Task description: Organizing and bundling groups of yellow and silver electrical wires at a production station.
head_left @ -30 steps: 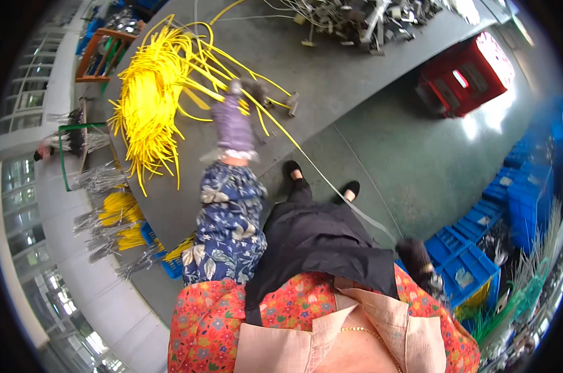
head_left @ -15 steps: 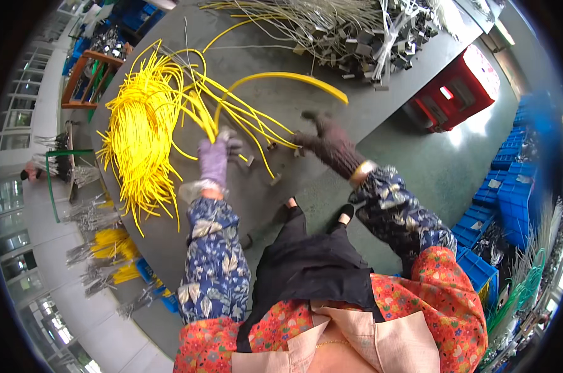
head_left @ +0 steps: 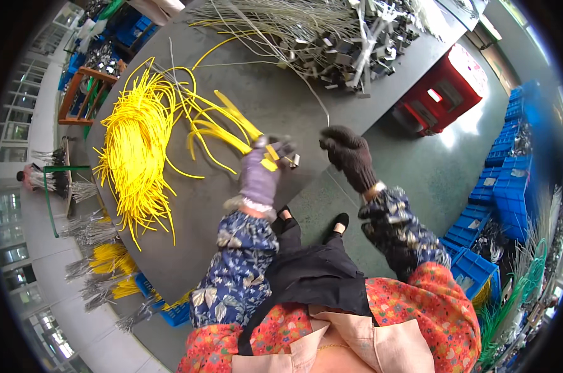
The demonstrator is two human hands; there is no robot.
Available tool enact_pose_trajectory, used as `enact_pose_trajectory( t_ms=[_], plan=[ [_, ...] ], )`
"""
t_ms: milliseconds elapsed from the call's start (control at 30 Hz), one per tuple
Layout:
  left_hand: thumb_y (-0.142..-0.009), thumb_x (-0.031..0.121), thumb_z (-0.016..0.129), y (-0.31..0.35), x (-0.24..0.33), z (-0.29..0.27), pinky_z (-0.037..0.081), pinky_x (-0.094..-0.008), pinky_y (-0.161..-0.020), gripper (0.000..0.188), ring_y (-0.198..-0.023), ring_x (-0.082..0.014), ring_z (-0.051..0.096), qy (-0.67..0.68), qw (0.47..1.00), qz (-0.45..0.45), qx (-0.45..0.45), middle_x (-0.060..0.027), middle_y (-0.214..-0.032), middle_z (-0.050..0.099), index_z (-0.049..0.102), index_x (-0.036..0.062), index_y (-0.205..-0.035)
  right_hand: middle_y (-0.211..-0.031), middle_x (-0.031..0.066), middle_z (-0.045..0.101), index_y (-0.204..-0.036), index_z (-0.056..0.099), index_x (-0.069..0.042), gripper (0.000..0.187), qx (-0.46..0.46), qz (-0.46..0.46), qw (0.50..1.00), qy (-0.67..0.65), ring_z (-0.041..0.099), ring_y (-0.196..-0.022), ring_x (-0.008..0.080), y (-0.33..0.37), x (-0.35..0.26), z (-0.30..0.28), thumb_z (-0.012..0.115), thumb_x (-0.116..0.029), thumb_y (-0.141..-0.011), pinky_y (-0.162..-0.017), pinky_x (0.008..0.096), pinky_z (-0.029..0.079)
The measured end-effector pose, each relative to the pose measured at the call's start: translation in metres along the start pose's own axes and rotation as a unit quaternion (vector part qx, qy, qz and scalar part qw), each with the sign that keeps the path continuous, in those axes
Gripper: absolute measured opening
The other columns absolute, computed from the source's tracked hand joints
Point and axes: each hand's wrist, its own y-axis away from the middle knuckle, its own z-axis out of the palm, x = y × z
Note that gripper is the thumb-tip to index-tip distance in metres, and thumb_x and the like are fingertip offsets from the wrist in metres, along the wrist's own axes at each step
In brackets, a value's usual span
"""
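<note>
My left hand (head_left: 261,171), in a purple glove, is closed around several yellow cables (head_left: 232,138). Folded yellow pieces and a small metal-looking end show at its fingers. Those cables trail back toward a large heap of yellow cables (head_left: 132,155) on the grey table (head_left: 200,205). To the right, my right hand (head_left: 348,155), in a dark brown glove, has its fingers curled together over the table's edge. One pale thin wire (head_left: 319,99) curves down from the far bundle to those fingertips and appears pinched there. The exact grip is hidden by the glove.
Pale wires with metal connectors (head_left: 356,53) are piled at the table's far side. A red plastic stool or crate (head_left: 446,90) stands on the floor beyond the right edge. Blue crates (head_left: 471,227) line the right side. A wooden frame (head_left: 85,93) stands at the far left.
My left hand has moved right, drawing the yellow cables along. The right hand has left the yellow cable ends and closed, and a pale wire now runs down to it.
</note>
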Motion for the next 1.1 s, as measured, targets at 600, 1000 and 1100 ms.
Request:
enact_pose_trajectory(
  t_ms=[600,1000,1100],
  plan=[
    [-0.088,0.036,0.051,0.026,-0.088,0.057,0.035,-0.0308,-0.050,0.027,-0.055,-0.0155,0.040,0.102,0.974,-0.201,-0.021,-0.0037,-0.072,0.049,0.051,0.0107,-0.078,-0.078,0.0091,0.055,-0.091,0.057,-0.002,0.017,-0.155,-0.283,0.940,0.108,0.053,-0.068,0.0236,0.180,0.056,-0.070,0.060,-0.014,-0.079,-0.062,0.0344,0.044],
    [-0.086,0.019,0.057,-0.030,0.021,0.025,0.052,-0.0437,-0.080,0.016,-0.087,-0.0278,0.061,-0.002,0.987,0.137,-0.085,-0.0132,-0.096,0.062,0.056,0.0044,-0.093,-0.064,0.0024,0.053,-0.079,0.056,-0.003,0.015,0.061,0.424,0.896,0.117,0.048,-0.055,0.0106,0.378,0.217,-0.188,0.066,-0.006,-0.069,-0.047,0.0274,0.039],
    [-0.090,0.018,0.049,-0.026,0.064,0.037,0.051,-0.0492,-0.081,0.018,-0.090,-0.0333,0.060,-0.027,0.979,0.189,-0.068,-0.0180,-0.098,0.060,0.053,0.0014,-0.096,-0.062,0.0008,0.051,-0.073,0.054,-0.005,0.012,0.104,0.373,0.918,0.084,0.046,-0.056,0.0093,0.371,0.230,-0.184,0.065,-0.002,-0.069,-0.047,0.0258,0.037]
  ],
)
